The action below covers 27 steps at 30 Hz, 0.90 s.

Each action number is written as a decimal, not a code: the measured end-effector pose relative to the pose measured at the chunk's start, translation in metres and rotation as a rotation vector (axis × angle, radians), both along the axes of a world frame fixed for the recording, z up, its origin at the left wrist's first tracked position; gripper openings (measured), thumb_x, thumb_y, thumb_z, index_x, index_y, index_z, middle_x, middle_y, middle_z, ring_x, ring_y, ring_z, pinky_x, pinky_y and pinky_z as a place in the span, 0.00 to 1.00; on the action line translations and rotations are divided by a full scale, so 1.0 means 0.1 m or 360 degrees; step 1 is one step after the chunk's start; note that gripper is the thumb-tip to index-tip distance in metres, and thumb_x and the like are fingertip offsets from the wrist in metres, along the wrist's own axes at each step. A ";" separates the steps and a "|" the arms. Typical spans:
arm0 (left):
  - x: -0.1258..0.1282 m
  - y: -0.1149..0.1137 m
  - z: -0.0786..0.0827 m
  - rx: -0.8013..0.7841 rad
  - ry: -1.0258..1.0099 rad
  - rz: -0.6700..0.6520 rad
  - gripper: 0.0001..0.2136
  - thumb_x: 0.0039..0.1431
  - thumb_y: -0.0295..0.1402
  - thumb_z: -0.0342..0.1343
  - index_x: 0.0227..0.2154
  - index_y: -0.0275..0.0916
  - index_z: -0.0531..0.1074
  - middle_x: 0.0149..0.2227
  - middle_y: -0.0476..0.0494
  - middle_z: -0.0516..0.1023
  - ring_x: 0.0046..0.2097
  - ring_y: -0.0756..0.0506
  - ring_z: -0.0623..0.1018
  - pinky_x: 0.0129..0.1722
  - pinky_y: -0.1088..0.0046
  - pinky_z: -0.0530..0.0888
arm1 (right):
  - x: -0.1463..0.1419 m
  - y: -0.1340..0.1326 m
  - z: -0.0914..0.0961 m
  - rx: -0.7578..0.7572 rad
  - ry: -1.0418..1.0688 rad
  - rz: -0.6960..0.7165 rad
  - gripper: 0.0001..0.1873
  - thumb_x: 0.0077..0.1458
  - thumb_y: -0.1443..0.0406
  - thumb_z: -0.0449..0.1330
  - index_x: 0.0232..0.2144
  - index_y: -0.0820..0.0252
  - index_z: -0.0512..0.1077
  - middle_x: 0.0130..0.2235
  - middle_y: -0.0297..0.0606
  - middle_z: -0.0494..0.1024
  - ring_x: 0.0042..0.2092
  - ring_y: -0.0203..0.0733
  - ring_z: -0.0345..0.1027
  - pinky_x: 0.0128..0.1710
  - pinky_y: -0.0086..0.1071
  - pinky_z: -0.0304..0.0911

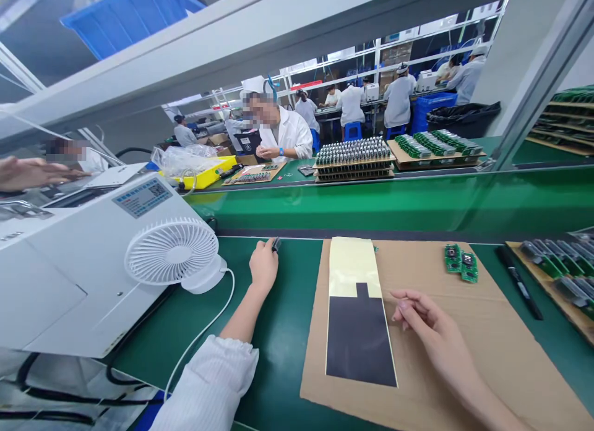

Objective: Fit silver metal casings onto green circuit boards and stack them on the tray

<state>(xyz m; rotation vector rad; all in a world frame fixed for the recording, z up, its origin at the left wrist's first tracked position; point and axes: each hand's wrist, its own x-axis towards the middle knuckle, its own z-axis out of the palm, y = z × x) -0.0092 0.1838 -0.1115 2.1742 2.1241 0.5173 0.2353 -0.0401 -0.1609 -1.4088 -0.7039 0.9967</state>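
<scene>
My left hand (264, 267) is closed around a small dark grey part (276, 244) on the green bench, near its far edge. Most of that part is hidden by the fingers. Over a brown cardboard sheet (431, 369) hovers my right hand (423, 316), its fingers loosely bent and apart, with nothing visible in them. Just left of it lies a pale yellow backing sheet (352, 261) bearing black stickers (359, 338). Two small green circuit boards (461, 262) rest near the cardboard's far right corner.
A white fan (174, 255) with a cable stands left, beside a white machine (83, 270). At right are a black marker (520, 282) and a tray of boards (557, 282). Beyond the green ledge, stacked boards (355, 159) and a co-worker (285, 134). Another person's hand (37, 173) shows far left.
</scene>
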 end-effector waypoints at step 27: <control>1.16 -1.34 0.08 -0.1370 -0.2167 -0.0678 0.22 0.49 0.33 0.67 0.49 0.39 0.75 0.51 0.41 0.80 0.53 0.40 0.76 0.53 0.66 0.72 | 0.12 0.04 0.19 0.0530 -0.1240 -0.0261 0.11 0.59 0.64 0.61 0.43 0.46 0.77 0.46 0.38 0.79 0.50 0.51 0.67 0.51 0.47 0.61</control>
